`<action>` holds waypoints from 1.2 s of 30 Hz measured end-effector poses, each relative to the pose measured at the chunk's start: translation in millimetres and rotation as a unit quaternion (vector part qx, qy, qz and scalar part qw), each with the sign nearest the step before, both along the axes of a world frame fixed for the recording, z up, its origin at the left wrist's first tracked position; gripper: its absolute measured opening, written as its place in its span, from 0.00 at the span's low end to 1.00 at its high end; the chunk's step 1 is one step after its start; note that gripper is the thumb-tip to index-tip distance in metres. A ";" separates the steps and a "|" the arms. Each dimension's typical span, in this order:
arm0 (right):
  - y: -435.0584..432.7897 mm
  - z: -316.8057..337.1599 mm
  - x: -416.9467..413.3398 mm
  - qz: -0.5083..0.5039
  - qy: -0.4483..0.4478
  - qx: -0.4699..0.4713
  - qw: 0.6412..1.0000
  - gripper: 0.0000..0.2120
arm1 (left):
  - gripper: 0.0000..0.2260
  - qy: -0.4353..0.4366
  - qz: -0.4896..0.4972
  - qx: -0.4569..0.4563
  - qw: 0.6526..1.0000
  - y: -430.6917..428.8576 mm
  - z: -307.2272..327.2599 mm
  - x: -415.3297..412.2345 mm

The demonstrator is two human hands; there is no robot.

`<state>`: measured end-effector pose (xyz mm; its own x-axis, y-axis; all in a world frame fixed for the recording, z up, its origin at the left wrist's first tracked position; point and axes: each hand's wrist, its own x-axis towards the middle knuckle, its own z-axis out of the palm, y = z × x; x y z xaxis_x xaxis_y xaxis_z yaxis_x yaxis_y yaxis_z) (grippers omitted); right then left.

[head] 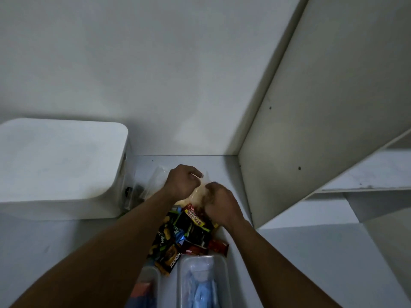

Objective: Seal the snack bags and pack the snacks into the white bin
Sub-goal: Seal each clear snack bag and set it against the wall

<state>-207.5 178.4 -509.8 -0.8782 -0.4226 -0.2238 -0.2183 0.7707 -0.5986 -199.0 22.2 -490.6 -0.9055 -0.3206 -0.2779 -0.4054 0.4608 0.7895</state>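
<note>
- Both hands are up at the back of the shelf, working on a clear snack bag [198, 194] with pale stuff inside.
- Left grip [183, 182] is pinched tight on the bag's top edge, around 12 o'clock of the bag.
- Right grip [219, 202] is curled closed on the bag's 3 o'clock side, the bag sitting between the two fists.
- Dim and blurry, so I honestly can't tell if the seal is shut.
- Pile of snack packets [186, 234] lies at 6 o'clock, just under the wrists.
- White bin [60, 167] sits at 9 o'clock, apart from the hands.
- Two clear containers [203, 283] at the bottom edge.
</note>
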 end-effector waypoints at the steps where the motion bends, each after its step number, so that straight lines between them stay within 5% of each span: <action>1: 5.0 4.9 -4.4 -0.018 0.004 -0.022 1.000 0.26 | 0.10 0.005 -0.021 -0.006 1.000 0.9 5.8 -0.4; 5: 18.3 29.3 -16.9 -0.021 0.006 -0.084 0.996 0.30 | 0.14 0.031 -0.097 -0.039 0.994 2.8 36.0 1.4; 9: 18.1 67.0 -22.7 -0.037 0.045 -0.120 0.991 0.04 | 0.12 0.062 -0.129 -0.061 0.988 0.2 77.3 2.3; 17: 20.3 157.9 -17.2 -0.067 -0.009 -0.295 0.953 0.10 | 0.05 0.135 -0.091 -0.073 0.984 -20.0 170.2 27.1; 20: 16.0 193.9 -7.9 -0.076 0.037 -0.293 0.952 0.02 | 0.03 0.152 -0.074 -0.070 0.983 -20.9 204.7 37.9; 26: 2.1 241.6 17.1 -0.084 0.147 -0.250 0.953 0.32 | 0.02 0.165 -0.006 0.063 0.984 -5.5 271.8 53.1; 31: -5.7 269.2 29.1 -0.013 0.154 -0.228 0.961 0.09 | 0.01 0.207 0.043 0.135 0.968 -3.2 308.1 56.5; 36: -3.7 294.6 32.2 0.005 0.111 -0.285 0.952 0.18 | 0.07 0.207 0.023 0.194 0.959 0.4 331.8 61.6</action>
<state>-175.3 174.7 -215.2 -0.8724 -0.4291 0.2342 -0.3936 0.3324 -0.8571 -137.4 22.5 -158.8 -0.9512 -0.3085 -0.0032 -0.0323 0.0893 0.9955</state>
